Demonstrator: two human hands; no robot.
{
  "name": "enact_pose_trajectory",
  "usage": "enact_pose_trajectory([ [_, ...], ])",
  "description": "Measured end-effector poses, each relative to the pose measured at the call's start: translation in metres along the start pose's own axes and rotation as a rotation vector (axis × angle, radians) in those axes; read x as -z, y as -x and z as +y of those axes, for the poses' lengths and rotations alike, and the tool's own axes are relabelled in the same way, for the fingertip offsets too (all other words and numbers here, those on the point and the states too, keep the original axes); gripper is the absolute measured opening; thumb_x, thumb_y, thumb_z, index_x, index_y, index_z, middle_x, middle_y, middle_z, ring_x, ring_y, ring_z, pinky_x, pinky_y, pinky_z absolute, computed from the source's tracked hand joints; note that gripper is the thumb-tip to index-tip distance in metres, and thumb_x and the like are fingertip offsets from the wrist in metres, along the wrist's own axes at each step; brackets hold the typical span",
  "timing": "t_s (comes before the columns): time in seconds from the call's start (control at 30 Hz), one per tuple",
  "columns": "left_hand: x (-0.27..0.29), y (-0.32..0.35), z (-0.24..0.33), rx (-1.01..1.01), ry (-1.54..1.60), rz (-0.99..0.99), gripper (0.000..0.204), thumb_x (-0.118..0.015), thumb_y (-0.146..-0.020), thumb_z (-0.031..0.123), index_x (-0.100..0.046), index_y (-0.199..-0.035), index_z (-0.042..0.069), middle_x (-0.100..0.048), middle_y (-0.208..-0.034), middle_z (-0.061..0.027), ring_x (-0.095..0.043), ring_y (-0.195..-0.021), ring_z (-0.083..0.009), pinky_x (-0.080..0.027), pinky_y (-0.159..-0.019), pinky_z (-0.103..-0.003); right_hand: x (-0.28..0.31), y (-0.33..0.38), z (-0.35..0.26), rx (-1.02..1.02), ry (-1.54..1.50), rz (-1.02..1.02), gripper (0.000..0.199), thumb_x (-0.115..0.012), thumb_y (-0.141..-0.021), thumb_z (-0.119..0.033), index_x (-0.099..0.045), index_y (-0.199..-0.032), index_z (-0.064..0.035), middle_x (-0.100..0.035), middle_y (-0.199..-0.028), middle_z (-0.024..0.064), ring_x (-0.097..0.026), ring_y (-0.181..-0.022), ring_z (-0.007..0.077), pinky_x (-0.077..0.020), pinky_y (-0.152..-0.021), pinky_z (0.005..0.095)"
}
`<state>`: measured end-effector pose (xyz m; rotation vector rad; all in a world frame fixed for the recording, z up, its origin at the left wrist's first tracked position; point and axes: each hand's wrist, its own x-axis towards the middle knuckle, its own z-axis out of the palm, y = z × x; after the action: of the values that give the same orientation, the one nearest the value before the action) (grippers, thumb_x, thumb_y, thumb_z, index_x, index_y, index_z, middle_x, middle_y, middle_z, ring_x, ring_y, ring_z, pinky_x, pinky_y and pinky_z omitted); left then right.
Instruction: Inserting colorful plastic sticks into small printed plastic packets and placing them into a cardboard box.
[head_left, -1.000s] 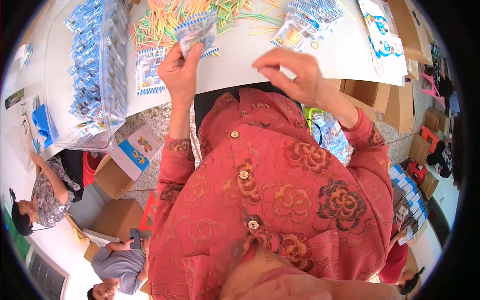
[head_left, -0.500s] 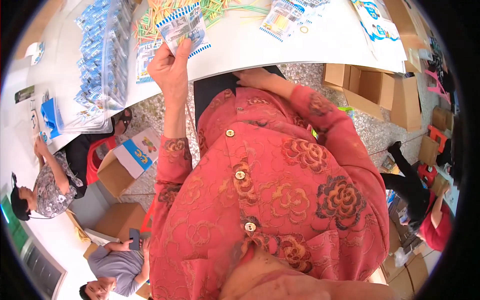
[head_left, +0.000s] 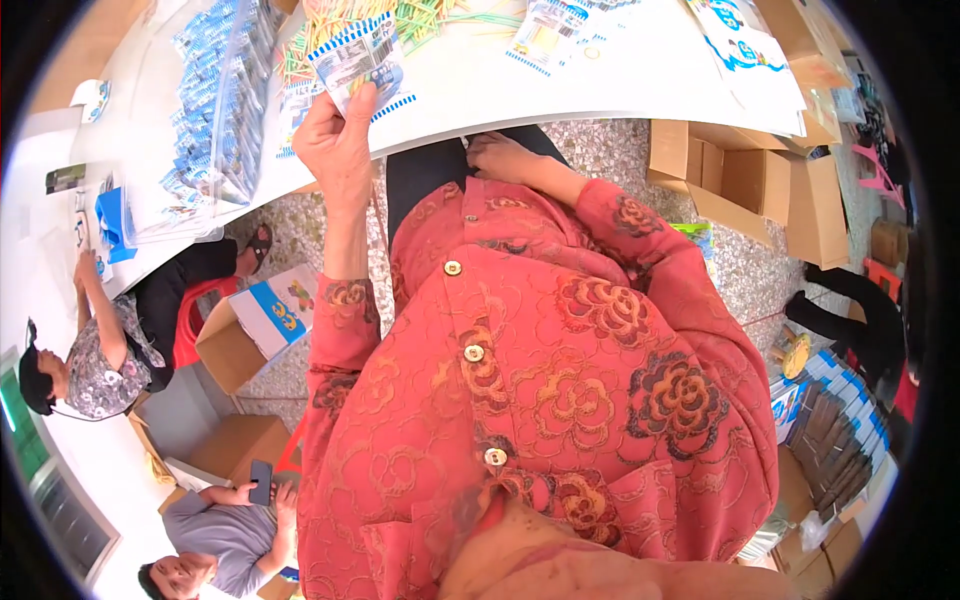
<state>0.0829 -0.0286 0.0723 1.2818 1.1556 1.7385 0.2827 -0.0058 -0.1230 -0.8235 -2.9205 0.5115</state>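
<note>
My left hand (head_left: 337, 145) is closed on a small printed plastic packet (head_left: 356, 58) with blue-striped ends, pinching its lower part between thumb and fingers above the table's near edge. Something yellowish shows faintly in the packet. Just behind it lies a loose pile of thin pastel sticks (head_left: 432, 22) in green, pink and yellow. A similar packet (head_left: 294, 112) lies flat beside my left hand, partly hidden by it. My right hand (head_left: 507, 160) rests on my dark-trousered lap below the table edge, fingers laid loosely over the leg, with nothing visible in it.
A clear plastic container (head_left: 222, 165) of many blue packets stands at the left. More packets (head_left: 548, 35) lie on the white table (head_left: 610, 85). An open cardboard box (head_left: 735, 190) sits on the floor at right. Other people (head_left: 215, 535) are at left and right.
The view has shifted slightly. My left hand keeps the packet raised in nearly the same place, while my right hand stays on my lap. At right, the other person has moved, exposing stacked goods.
</note>
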Motion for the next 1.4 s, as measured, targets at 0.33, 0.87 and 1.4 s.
enact_pose_trajectory([
  [0.33,0.0,0.013,0.004,0.023,-0.033,0.002,0.016,-0.066,-0.086,0.004,-0.066,-0.099,-0.006,-0.063,-0.086,0.0009,-0.051,-0.074,-0.0033,-0.042,-0.066,-0.02,0.156,0.043,-0.046,-0.048,-0.65,0.04,0.023,-0.06,-0.083,-0.01,-0.062,-0.104,0.0,-0.063,-0.101,0.0153,-0.059,-0.097,0.0331,-0.0484,-0.082,0.0387],
  [0.87,0.01,0.018,-0.004,0.191,0.065,-0.027,0.024,-0.065,-0.087,0.003,-0.064,-0.109,-0.006,-0.066,-0.099,-0.0052,-0.058,-0.088,-0.0083,-0.046,-0.08,-0.023,0.207,-0.048,0.068,-0.232,0.433,0.112,0.015,-0.064,-0.07,-0.003,-0.065,-0.085,-0.0001,-0.061,-0.099,0.0155,-0.058,-0.097,0.0299,-0.052,-0.073,0.0392],
  [1.4,0.008,-0.009,-0.032,0.278,0.077,-0.132,0.014,-0.065,-0.081,-0.005,-0.067,-0.094,-0.004,-0.065,-0.089,-0.0043,-0.056,-0.082,-0.0083,-0.044,-0.076,-0.023,0.201,-0.068,0.077,-0.033,0.416,0.141,0.022,-0.056,-0.073,0.003,-0.053,-0.096,0.0044,-0.061,-0.09,0.0173,-0.062,-0.091,0.0323,-0.0515,-0.075,0.0363],
])
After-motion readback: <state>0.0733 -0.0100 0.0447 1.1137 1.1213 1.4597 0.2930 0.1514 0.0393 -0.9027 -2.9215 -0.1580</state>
